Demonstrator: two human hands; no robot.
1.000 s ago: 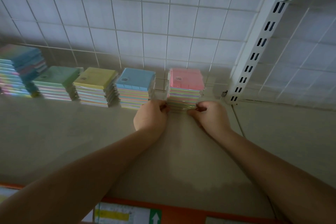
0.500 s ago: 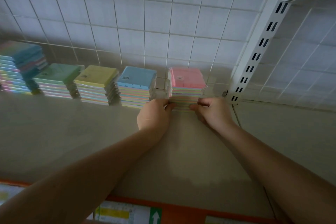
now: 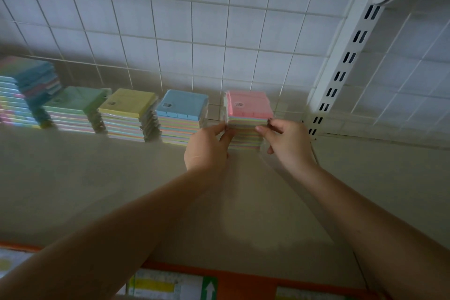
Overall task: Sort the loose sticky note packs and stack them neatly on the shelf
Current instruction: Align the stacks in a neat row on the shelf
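Note:
Several stacks of pastel sticky note packs stand in a row at the back of the beige shelf (image 3: 121, 178). The rightmost stack, topped with a pink pack (image 3: 250, 105), sits between my hands. My left hand (image 3: 207, 148) pinches its front left corner with thumb and fingers. My right hand (image 3: 287, 143) pinches its front right corner. To the left stand a blue-topped stack (image 3: 182, 114), a yellow-topped stack (image 3: 126, 112), a green-topped stack (image 3: 75, 107) and a taller stack (image 3: 26, 90) at the far left.
A white wire grid (image 3: 194, 31) backs the shelf. A white slotted upright (image 3: 345, 61) rises just right of the pink stack. An orange price strip with labels (image 3: 219, 285) runs along the shelf's front edge.
Both hands have risen from the base of the pink-topped stack to its upper packs, and their fingers now pinch the front corners. The stacks have stayed in place.

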